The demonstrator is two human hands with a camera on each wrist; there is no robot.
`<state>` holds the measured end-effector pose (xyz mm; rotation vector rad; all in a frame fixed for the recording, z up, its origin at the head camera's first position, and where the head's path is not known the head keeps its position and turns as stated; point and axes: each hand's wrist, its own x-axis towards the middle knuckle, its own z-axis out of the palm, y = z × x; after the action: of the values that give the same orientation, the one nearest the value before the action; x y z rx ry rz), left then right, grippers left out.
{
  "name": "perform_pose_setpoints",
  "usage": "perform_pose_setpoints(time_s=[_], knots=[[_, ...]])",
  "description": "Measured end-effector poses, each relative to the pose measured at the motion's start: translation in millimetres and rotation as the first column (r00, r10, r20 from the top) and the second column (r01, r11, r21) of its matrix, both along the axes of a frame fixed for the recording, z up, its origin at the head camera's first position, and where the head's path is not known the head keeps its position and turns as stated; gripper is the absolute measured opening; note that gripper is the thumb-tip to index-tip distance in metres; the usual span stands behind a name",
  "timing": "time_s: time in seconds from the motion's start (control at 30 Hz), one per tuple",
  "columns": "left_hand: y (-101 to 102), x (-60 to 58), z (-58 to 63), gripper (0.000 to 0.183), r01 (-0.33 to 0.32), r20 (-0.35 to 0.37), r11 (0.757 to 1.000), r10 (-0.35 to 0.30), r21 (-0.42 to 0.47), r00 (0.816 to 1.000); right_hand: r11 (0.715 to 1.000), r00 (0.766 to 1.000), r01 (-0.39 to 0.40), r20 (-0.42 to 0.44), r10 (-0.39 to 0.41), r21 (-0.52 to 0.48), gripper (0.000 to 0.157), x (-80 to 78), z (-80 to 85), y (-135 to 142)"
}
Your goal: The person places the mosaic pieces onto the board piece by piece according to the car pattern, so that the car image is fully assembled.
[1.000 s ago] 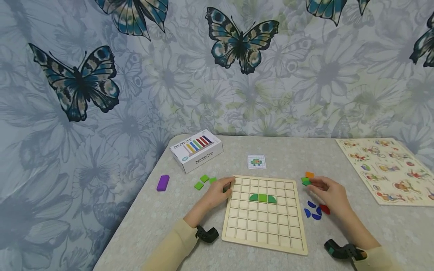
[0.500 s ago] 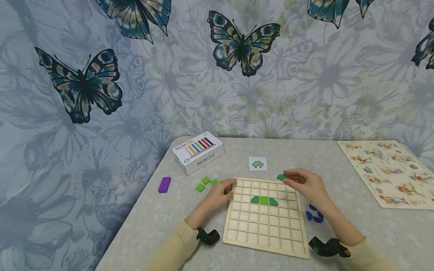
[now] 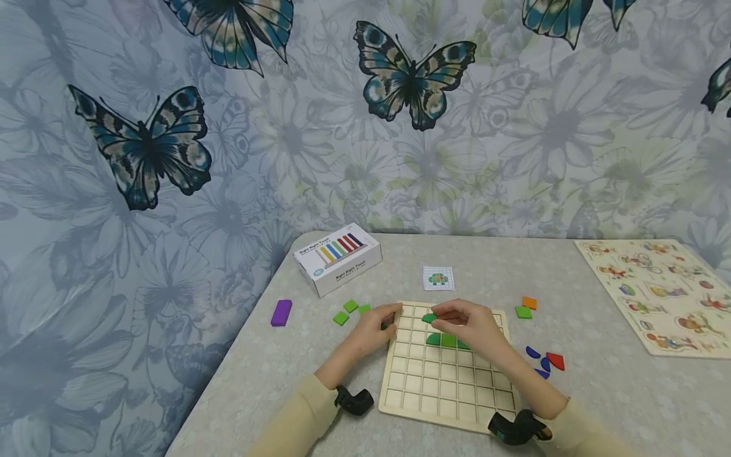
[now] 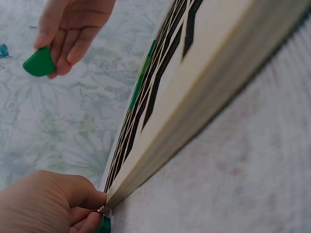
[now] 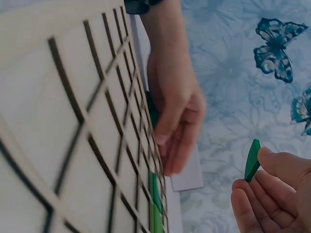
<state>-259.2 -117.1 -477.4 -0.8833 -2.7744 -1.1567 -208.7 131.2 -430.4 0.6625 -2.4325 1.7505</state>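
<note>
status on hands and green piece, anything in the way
Right hand pinching green piece above grid board. Left hand holding board's far left corner. Row of green tiles set in board; nothing seen blocking held piece.

A pale floral wall (image 3: 320, 158) with teal butterflies (image 3: 415, 79) stands behind the far edge of the mottled grey desk (image 3: 485, 266).

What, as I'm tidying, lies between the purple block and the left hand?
In the head view, light green tiles lie between the purple block and left hand.
</note>
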Motion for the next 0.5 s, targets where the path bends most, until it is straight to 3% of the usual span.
perform_pose_setpoints(time_s=[0.17, 0.33, 0.5], knots=[[-1, 0.9, 0.5, 0.046, -0.004, 0.001, 1.0, 0.004, -0.003, 1.0, 0.999, 0.999, -0.049, 0.003, 0.049, 0.011, 0.031, 0.9, -9.7, -16], [-1, 1.3, 1.3, 0.046, -0.007, 0.004, 1.0, 0.007, 0.0, 1.0, 0.997, 0.996, -0.072, -0.047, 0.073, 0.029, 0.03, 2.0, -19.0, -25], [-1, 0.2, 0.2, 0.046, -0.004, 0.005, 1.0, 0.004, 0.004, 1.0, 0.992, 0.992, -0.06, -0.1, 0.072, 0.115, 0.026, 0.6, -34.8, -28]])
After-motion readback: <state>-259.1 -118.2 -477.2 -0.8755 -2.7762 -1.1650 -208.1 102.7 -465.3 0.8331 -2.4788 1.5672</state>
